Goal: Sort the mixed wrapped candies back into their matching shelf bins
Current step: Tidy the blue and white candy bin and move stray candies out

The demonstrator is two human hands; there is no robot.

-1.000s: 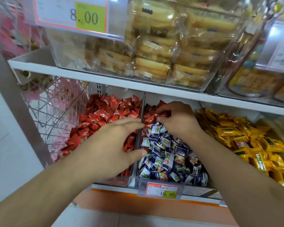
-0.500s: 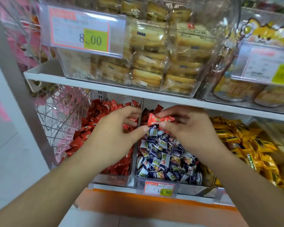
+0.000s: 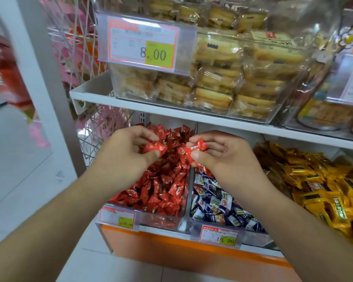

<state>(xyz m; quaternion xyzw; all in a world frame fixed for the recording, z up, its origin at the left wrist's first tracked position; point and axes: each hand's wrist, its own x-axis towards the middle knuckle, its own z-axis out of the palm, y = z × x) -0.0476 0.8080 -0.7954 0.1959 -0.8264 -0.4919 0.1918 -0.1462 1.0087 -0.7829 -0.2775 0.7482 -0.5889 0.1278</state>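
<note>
Pinching one red candy (image 3: 155,147), the left hand (image 3: 122,157) hovered directly over the red bin (image 3: 161,219); the right hand (image 3: 222,157) pinched other red candies (image 3: 194,150) above the divider (image 3: 189,192), long axis sideways.

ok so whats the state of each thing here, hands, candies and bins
left hand: pinches one red candy
right hand: grips several red candies
red candy bin: heaped full
blue and white candy bin: partly filled
yellow candy pile: heaped, untouched
</note>
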